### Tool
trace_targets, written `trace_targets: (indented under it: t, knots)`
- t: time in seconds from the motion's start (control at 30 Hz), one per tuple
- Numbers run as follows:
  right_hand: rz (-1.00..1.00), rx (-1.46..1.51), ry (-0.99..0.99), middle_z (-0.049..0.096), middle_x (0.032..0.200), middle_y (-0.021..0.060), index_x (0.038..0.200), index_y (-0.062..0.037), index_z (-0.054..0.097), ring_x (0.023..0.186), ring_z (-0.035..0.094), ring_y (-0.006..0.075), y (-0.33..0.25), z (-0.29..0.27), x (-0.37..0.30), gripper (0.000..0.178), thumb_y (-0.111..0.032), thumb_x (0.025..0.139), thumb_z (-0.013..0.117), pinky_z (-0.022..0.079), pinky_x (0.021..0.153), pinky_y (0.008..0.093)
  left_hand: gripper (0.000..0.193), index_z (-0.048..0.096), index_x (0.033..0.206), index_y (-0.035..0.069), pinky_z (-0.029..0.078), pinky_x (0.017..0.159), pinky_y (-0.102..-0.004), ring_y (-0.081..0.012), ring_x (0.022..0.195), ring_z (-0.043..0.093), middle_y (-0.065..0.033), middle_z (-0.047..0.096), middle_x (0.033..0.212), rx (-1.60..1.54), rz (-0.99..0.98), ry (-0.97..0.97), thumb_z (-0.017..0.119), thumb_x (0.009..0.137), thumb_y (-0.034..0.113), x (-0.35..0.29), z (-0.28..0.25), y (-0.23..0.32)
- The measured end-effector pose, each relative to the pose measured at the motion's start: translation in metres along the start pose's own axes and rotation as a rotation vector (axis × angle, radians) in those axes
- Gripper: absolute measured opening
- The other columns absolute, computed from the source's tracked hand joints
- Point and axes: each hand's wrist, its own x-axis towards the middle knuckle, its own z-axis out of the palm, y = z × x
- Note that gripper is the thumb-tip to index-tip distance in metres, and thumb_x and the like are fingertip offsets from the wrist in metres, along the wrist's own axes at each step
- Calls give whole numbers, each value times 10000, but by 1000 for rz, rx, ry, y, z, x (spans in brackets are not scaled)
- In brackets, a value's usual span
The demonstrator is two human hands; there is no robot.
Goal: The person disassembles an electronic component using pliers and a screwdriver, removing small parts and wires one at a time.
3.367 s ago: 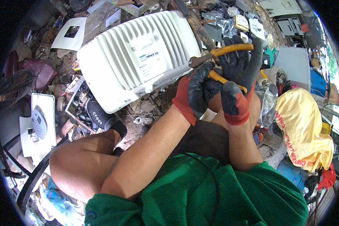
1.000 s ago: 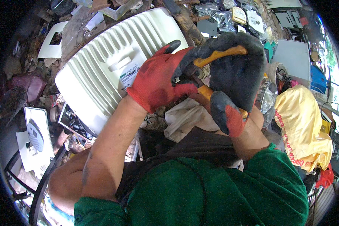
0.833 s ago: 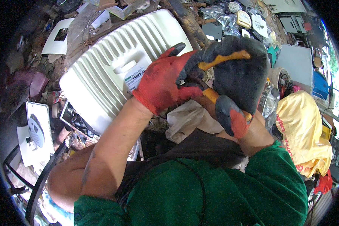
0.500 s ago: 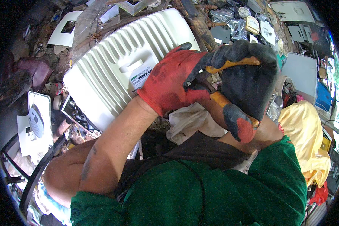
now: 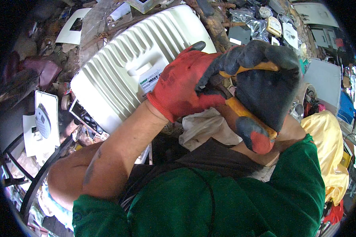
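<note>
My right hand (image 5: 271, 85), in a dark-palmed glove, is closed round pliers (image 5: 243, 111) with orange handles. The handles stand apart, one under the fingers and one by the thumb. My left hand (image 5: 184, 81), in a red glove with dark fingers, is closed right at the pliers' head. What it pinches there is hidden by its fingers. Beneath and beyond the left hand, a large white ribbed plastic casing (image 5: 111, 81) lies tilted, with a small label and a raised grip on its face. The left hand overlaps its right part.
A whitish cloth (image 5: 205, 128) lies between my legs, and a yellow sheet (image 5: 324, 146) lies at right. White panels (image 5: 47, 120) and a curved black metal bar (image 5: 37, 183) are at left. Plastic bags and small device parts (image 5: 273, 27) crowd the far right.
The surroundings have shifted slightly rightward in view. Both hands stay together at the pliers, holding nearly the same pose.
</note>
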Motion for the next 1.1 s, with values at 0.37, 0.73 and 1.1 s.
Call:
trace_targets:
  t: [0.37,0.73,1.1]
  knots:
    - [-155,71,-135,593,924,140,1089,-30,496,802,640,263,14,-8,18,565,-79,618,804,539,701,414,711,661,1228,56,470,996,-504,-392,1028,641,-151,684,1087,-39,-15,103,901,620,335,-5,3,9]
    - [-59,31,-85,657,968,219,1068,-7,603,877,688,322,1,-3,7,426,-125,677,725,576,759,471,725,612,1251,28,503,963,-509,-419,1047,627,-179,658,1123,50,-36,11,918,661,317,-6,4,2]
    - [170,-210,-71,526,1468,150,1547,-28,386,1356,520,243,-34,-23,-8,613,-204,996,589,379,1168,403,752,575,1296,37,512,961,-462,-411,1108,625,-183,654,1172,47,-135,40,928,684,295,-2,6,16]
